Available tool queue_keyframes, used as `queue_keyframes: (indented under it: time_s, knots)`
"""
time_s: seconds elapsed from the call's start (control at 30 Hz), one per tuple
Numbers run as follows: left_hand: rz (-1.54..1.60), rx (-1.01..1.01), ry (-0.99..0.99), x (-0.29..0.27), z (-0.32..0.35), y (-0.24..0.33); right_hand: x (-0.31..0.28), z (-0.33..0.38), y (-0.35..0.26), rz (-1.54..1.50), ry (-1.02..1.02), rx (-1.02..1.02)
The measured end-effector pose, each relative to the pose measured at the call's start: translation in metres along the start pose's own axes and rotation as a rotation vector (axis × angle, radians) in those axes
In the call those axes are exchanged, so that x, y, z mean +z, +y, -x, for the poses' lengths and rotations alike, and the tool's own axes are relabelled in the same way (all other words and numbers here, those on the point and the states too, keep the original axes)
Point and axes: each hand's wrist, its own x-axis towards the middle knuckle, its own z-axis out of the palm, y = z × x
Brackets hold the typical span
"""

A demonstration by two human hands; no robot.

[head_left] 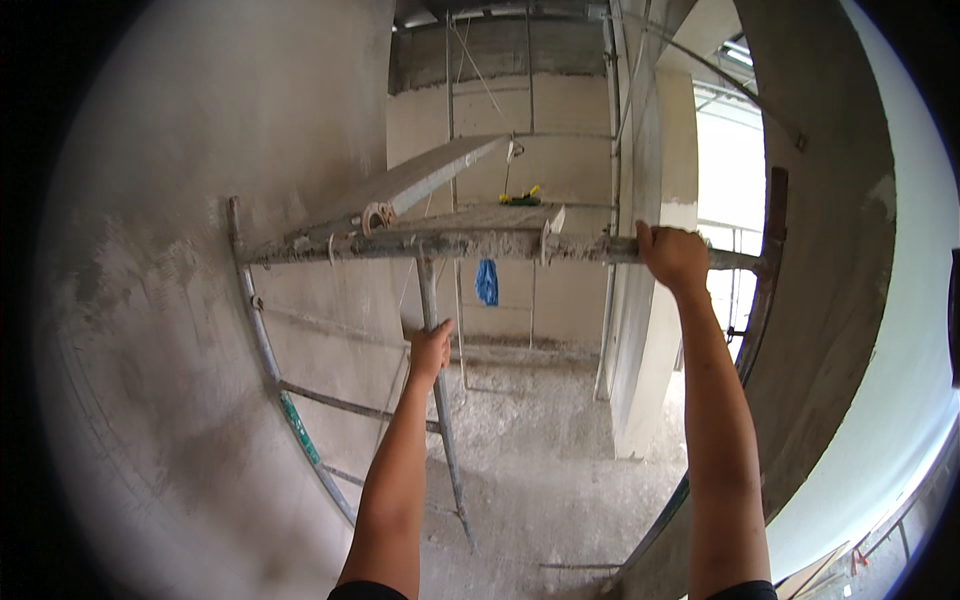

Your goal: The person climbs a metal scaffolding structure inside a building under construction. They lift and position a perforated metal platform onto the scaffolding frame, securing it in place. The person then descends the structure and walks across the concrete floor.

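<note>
Before me stands a metal scaffold frame with a plaster-caked top bar [480, 243]. My right hand [676, 258] is closed around the right part of that bar. Lower and to the left, my left hand [431, 352] grips an upright scaffold tube [447, 440] that runs down from the bar. Two planks rest at the bar: a tilted one [440, 175] on the left, its hook [377, 217] showing at the near end, and a flatter one [500, 217] beside it. A green and yellow tool [522, 198] lies beyond the bar, its exact kind too small to tell.
A blue cloth or bag [487, 283] hangs below the planks. A rough plastered wall [180, 250] rises at the left, and a pillar [655, 330] stands right of centre beside a bright opening [725, 170]. More scaffold tubes [612, 120] stand at the back. The concrete floor [530, 480] is dusty.
</note>
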Motion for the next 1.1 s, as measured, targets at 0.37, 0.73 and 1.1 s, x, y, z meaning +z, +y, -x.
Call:
queue_keyframes:
  time_s: [0.37,0.73,1.1]
  knots:
    - [0.051,0.033,-0.011,-0.004,0.001,-0.002,-0.005,0.002,-0.004,-0.020,0.048,-0.022]
    - [0.027,0.083,-0.027,-0.006,0.004,-0.004,-0.003,0.004,-0.002,-0.019,0.062,-0.036]
    - [0.053,0.031,0.032,0.004,-0.001,0.011,-0.005,-0.011,0.001,0.063,-0.110,0.022]
